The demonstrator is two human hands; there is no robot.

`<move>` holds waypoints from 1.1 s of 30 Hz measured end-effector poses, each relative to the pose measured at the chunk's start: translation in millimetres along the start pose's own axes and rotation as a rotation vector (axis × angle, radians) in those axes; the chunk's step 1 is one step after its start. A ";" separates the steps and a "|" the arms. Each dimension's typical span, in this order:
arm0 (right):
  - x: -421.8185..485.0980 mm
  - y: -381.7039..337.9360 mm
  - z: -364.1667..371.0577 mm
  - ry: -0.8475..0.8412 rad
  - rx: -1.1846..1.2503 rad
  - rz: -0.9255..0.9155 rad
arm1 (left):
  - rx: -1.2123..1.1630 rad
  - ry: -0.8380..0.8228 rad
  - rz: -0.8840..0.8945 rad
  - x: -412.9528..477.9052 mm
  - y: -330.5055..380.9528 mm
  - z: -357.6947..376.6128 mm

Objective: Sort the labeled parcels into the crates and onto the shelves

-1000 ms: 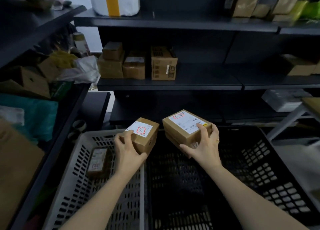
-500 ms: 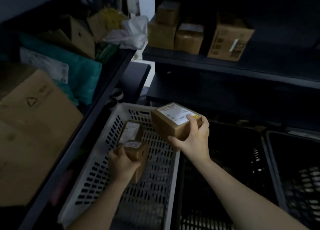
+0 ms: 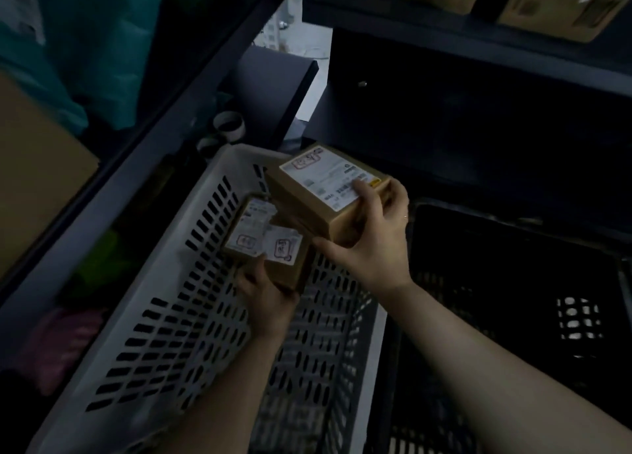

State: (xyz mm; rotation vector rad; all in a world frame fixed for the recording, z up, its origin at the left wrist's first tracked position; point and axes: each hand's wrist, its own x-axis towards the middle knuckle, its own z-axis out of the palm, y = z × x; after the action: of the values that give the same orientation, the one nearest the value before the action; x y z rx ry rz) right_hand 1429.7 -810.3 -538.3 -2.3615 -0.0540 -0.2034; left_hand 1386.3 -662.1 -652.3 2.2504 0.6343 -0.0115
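Small parcel (image 3: 285, 258): your left hand (image 3: 266, 293) is gripping its near end; your right hand (image 3: 372, 248) is clasping the larger parcel (image 3: 318, 183). Both are looking stiff and light; grip opposite faces.

White labels (image 3: 328, 183) with red-framed stamps on the large parcel (image 3: 345, 224), the small parcel (image 3: 289, 274) and the third parcel (image 3: 236, 253); all print is too blurred to read.

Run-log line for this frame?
left hand: grips small parcel inside white crate | right hand: holds larger parcel above it
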 end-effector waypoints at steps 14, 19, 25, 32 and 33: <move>-3.5 27.4 21.5 -0.103 -0.254 -0.078 | -0.512 -0.062 -0.240 39.0 -6.4 40.0; -4.5 23.0 14.9 -0.135 -0.120 -0.037 | -0.449 -0.104 -0.146 50.6 12.1 -2.2; -17.9 -2.9 -4.2 -0.111 0.077 -0.089 | -1.114 -0.559 -0.463 42.8 73.9 -80.9; -37.5 -18.3 -43.3 -0.062 0.261 0.043 | -1.123 -0.620 -0.387 19.3 126.8 -107.0; -39.7 -21.1 -51.8 -0.024 0.364 0.142 | -1.147 -0.604 -0.376 14.0 135.1 -106.3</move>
State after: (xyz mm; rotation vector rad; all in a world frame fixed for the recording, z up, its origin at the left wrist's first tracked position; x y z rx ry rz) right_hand 1381.7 -830.5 -493.7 -1.9951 0.0606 -0.0872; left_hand 1438.9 -659.1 -488.0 0.9271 0.5112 -0.3944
